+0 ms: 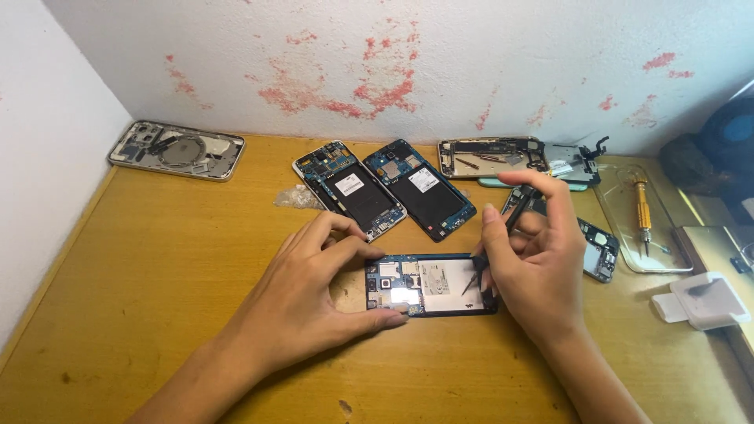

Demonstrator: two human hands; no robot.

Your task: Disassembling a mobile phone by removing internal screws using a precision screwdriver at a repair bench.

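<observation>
Opened phone: an opened phone [430,284] with its back cover off lies flat on the wooden tabletop [157,259], near the front edge, between the two hands.
Left hand: the left hand [314,294] rests on the phone's left end, fingers [369,253] spread, index along the top edge and thumb at the bottom edge, bracing the frame.
Right hand: the right hand [538,267] hovers over the phone's right end, fingers pinching a pair of black tweezers [491,255].
Tweezers: held slanted, with the tip down on the pale plate in the middle of the phone.
Behind the hands: two more opened phones [385,188] lie side by side, tilted, well apart from the one in hand.
Far left: a silver phone frame [177,150] lies near the wall corner.
Back right: another stripped phone frame [491,157] lies by the wall, with loose parts beside it.
Behind the right hand: a dark phone body [598,247], partly hidden by the fingers.
Right side: a yellow-handled screwdriver [642,210] lies on a clear tray [620,228]; a small white box [703,300] sits near the tabletop's edge.
Small bag: a crumpled clear plastic bag [294,198] lies just beside the two opened phones.
</observation>
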